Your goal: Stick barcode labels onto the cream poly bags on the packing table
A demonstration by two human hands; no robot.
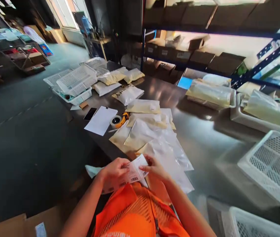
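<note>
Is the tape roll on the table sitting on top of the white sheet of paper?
No: the tape roll sits on the bare table just right of the white sheet, beside the yellow cutter.

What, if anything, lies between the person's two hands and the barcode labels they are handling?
Nothing visible does. The left hand and right hand both already pinch the barcode labels directly, just above the orange vest, near the table's edge.

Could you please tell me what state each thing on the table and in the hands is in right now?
Left hand: closed on the label sheet.
Right hand: pinching the label sheet.
Label sheet: held above the table edge, bent.
Clear bags: lying flat, overlapping.
Tape roll: lying flat.
Phone: screen dark.
White basket: tilted on another.
</note>
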